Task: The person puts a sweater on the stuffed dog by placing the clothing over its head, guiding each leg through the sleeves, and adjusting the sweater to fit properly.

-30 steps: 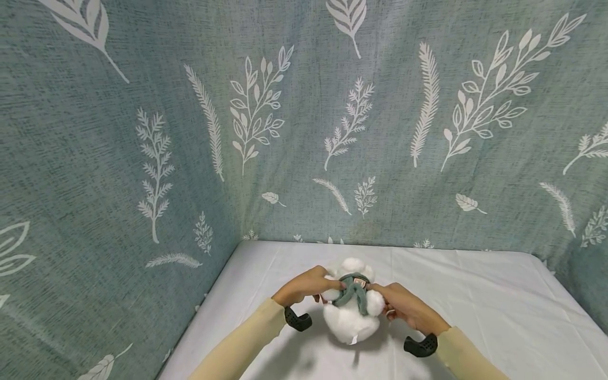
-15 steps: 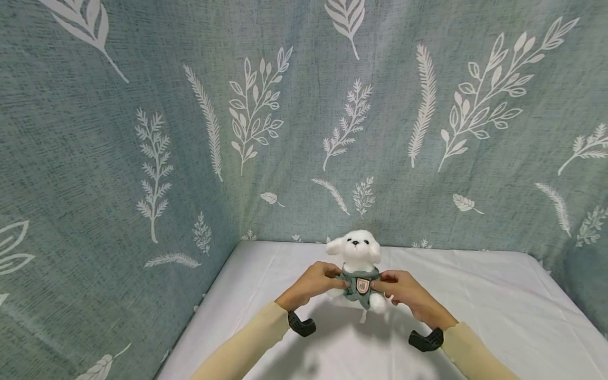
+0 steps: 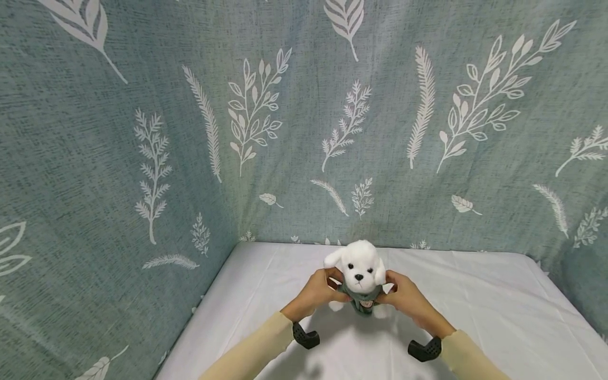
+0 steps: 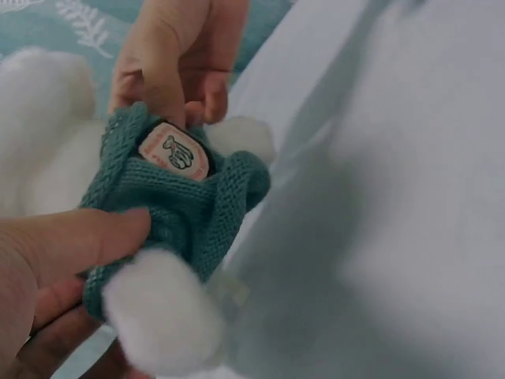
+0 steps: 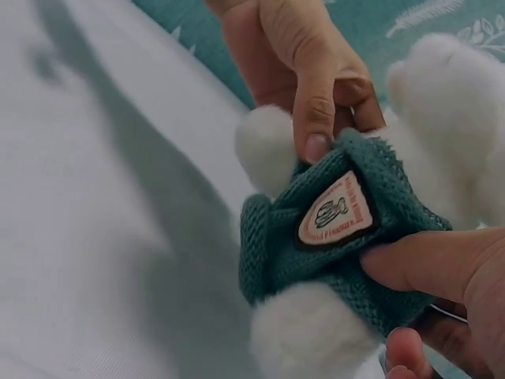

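A white plush dog [image 3: 362, 258] with black eyes and nose faces the head camera, upright between both hands. It wears a green knitted sweater [image 4: 170, 197] that bears a pink patch [image 5: 338, 212]. My left hand [image 3: 318, 290] grips the dog's body from its left side in the head view, thumb pressed on the sweater front. From the other side my right hand [image 3: 406, 296] grips it too, its thumb beside the patch in the right wrist view. The fingers behind the body are partly hidden. White paws stick out below the sweater in both wrist views.
A white cloth [image 3: 475, 316] covers the table under the dog, with shadows of the arms on it. Blue-green curtains with white leaf prints [image 3: 294, 211] hang behind and along the left side. Both wrists carry black camera mounts [image 3: 306, 336].
The plush dog first showed its underside with the head hidden, then turned upright. Now its head tilts forward toward the camera and sits slightly lower. Both hands keep their hold.
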`<state>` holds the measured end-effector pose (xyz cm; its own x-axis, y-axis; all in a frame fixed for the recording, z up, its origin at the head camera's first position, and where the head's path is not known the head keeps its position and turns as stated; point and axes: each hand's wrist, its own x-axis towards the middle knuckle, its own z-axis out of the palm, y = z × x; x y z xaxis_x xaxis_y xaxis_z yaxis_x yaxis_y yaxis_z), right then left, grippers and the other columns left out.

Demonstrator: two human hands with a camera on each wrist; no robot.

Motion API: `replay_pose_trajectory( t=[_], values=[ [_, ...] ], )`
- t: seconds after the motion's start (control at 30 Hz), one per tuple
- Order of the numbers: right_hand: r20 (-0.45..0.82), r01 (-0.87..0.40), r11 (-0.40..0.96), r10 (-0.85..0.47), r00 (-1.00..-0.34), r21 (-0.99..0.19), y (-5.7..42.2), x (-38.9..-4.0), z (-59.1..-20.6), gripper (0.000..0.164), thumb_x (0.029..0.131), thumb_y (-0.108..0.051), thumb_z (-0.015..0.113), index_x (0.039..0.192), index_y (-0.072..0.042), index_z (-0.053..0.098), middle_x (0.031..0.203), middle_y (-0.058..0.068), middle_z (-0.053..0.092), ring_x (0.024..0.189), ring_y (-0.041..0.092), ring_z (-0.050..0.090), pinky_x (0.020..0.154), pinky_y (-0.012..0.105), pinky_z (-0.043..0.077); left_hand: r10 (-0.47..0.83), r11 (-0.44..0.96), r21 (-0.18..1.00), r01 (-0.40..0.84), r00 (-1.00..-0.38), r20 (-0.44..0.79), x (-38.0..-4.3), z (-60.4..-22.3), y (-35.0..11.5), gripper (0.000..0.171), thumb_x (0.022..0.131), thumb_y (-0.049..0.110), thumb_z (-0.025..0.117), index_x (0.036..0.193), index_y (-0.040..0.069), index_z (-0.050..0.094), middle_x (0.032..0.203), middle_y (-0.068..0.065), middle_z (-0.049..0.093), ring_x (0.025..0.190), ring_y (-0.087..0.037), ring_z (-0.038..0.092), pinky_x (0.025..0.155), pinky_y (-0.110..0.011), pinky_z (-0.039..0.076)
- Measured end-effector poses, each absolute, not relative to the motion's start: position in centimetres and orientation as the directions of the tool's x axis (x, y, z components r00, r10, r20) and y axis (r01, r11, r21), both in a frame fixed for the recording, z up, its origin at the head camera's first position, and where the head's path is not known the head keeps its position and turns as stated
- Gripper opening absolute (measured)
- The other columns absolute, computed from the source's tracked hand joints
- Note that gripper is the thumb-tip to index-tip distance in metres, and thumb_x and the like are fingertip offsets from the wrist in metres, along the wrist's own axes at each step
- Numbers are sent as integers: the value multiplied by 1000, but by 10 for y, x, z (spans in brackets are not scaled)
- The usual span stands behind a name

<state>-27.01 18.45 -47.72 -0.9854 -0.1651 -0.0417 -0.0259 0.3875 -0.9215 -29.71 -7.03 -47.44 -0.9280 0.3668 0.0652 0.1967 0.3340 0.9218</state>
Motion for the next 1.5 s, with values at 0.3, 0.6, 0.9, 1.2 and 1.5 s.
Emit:
replay_pose_trajectory(
  t=[0.3,0.6,0.9,1.2,1.5],
  values=[
    [25,-84,450,-135,-991,-889,185,-269,-493,65,77,-13,89,137,-12,63,123,7,65,75,24,54,65,38,47,401,358,899,251,-911,94,-296,-488,-70,28,77,7,90,96,13,71,102,3,65,93,-23,63,77,-37,53],
    [36,-86,468,-116,-993,-880,182,-265,-496,61,72,-10,92,127,-12,67,120,5,65,72,24,52,63,38,45,423,339,902,268,-900,108,-297,-495,-68,35,74,2,90,101,15,73,105,-7,69,90,-22,65,70,-31,55],
    [27,-74,489,-102,-994,-869,181,-266,-498,56,70,-9,94,120,-12,68,113,3,67,71,23,54,62,38,45,418,357,896,264,-903,100,-298,-499,-68,35,74,2,91,101,15,73,104,-6,69,92,-24,66,72,-32,56],
    [23,-74,506,-106,-994,-859,180,-264,-497,51,69,-10,94,114,-12,68,109,2,66,72,22,54,64,37,44,451,333,895,297,-884,125,-296,-499,-71,38,75,1,90,106,13,71,102,-3,68,97,-32,66,77,-31,56],
    [16,-99,521,-162,-987,-848,190,-261,-492,45,75,-15,92,111,-12,66,107,4,66,80,23,55,67,38,43,460,354,894,273,-883,88,-302,-473,-88,49,80,10,90,123,12,68,115,-11,64,101,-33,63,79,-34,54]
  ],
)
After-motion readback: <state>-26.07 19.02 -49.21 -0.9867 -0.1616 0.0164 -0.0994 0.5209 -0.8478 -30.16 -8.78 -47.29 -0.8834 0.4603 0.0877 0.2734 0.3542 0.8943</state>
